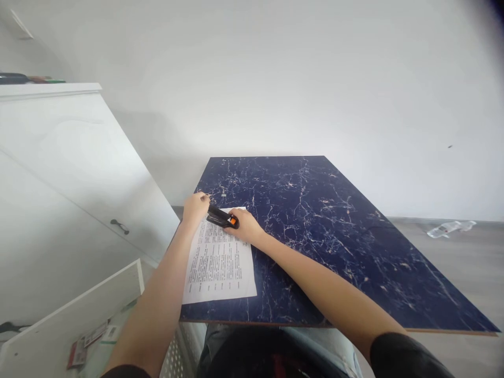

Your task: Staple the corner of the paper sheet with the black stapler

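Note:
A black stapler with an orange part at its rear end lies over the upper part of a printed sheet of paper. My right hand is closed around the stapler's rear end, by the orange part. Just off the stapler's other end, my left hand is closed in a pinch; what its fingertips hold, if anything, is too small to make out. A tiny pale piece rests on the tabletop beyond the paper, its kind unclear.
The dark blue marbled table stands against a white wall. To its left are a white cabinet and an open drawer with papers inside. A clear plastic item lies on the floor at right.

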Motion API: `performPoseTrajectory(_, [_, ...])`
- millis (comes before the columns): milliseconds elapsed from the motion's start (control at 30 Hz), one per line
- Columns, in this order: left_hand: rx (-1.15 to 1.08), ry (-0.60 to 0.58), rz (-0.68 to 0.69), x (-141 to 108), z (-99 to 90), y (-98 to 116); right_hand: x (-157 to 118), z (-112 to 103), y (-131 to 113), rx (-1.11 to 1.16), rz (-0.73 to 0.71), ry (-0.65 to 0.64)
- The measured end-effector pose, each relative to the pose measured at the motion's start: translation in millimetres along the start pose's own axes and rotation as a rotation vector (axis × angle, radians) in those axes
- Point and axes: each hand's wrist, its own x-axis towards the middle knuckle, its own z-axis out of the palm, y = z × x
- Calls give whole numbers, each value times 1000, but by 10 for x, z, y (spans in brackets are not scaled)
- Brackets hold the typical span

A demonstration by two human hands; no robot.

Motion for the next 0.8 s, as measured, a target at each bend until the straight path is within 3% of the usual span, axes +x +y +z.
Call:
performPoseTrajectory(233, [2,-48,-10,34,44,-53,-32,-75,29,-69,-22,-26])
performPoseTrajectory(500, [-46,-163,-35,64,126,-148,-174,-356,253,-57,21,-22])
performPoseTrajectory(800, [-56,-216,9,-21,206,-55,-229,-447,291,-60,37,-32])
